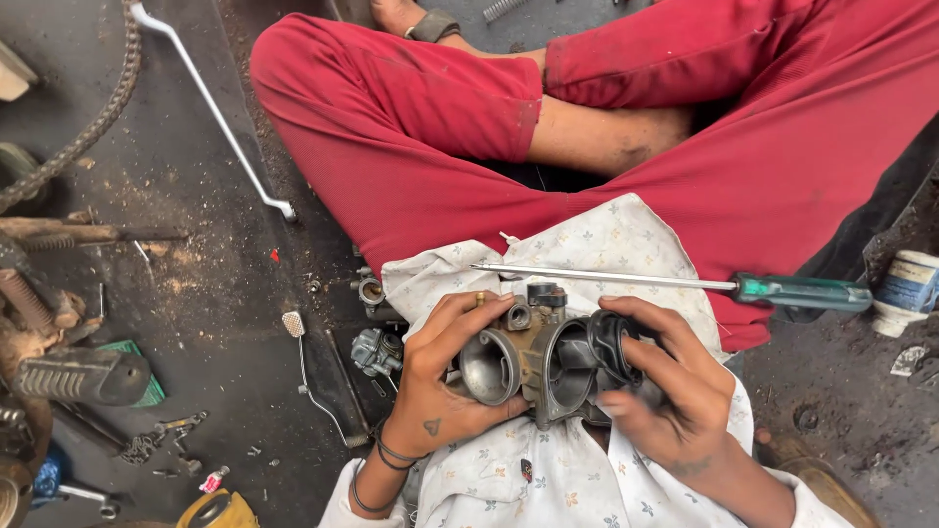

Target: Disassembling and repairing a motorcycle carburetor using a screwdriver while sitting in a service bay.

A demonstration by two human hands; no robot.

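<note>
Gripped carb body (pixel 518 357) w/ both hands over lap cloth (pixel 587 244), left hand (pixel 440 386) steadying bore, right hand (pixel 665 391) clamped on black rubber boot (pixel 611 342); screwdriver (pixel 685 284) parked across thigh w/in reach

A green-handled screwdriver (pixel 675 285) lies across a lap in red trousers (pixel 782 147), its shaft over a floral white cloth (pixel 606 240). On the dirty floor (pixel 196 196) to the left, a bent silver rod (pixel 210 103) runs far to near, a drive chain (pixel 83 127) curves at the far left, and a black rubber footpeg (pixel 83 376) lies near a green pad (pixel 137 367). A small metal part (pixel 377 350) sits just left of the cloth. A white container (pixel 905 291) stands at the right edge.
</note>
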